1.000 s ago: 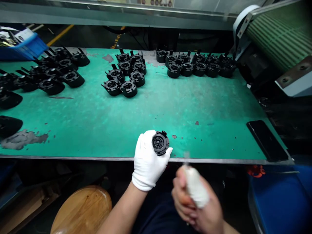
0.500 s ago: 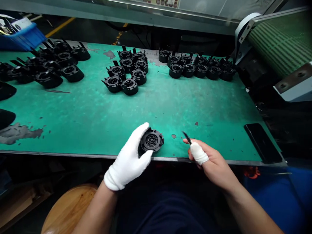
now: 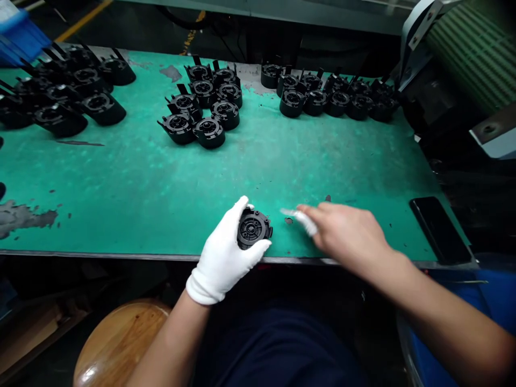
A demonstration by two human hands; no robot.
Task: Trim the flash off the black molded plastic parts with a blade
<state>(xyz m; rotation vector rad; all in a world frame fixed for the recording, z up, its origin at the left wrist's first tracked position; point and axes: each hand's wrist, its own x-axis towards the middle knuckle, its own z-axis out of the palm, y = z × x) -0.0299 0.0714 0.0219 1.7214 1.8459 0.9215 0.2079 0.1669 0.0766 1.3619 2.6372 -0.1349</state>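
My left hand [image 3: 228, 252], in a white glove, is wrapped round a round black plastic part [image 3: 253, 228] at the table's front edge. The part's ribbed, ringed face is turned up. My right hand [image 3: 342, 228], bare but for a white cover on the thumb, is closed on a small knife [image 3: 288, 212]. Its thin blade is smeared by motion and points left, a short gap away from the black part. The knife's grip is hidden in my fingers.
Black cylindrical housings stand in groups on the green table [image 3: 258, 166]: left [image 3: 60, 119], middle [image 3: 208, 133] and back right [image 3: 292, 103]. A phone [image 3: 439, 228] lies at the right, below a green conveyor belt [image 3: 475, 54]. A wooden stool [image 3: 121, 344] stands below left.
My right hand has turned over, knuckles up, and the knife has come left towards the black part. My left thumb has shifted along the part. The camera view has tilted slightly down.
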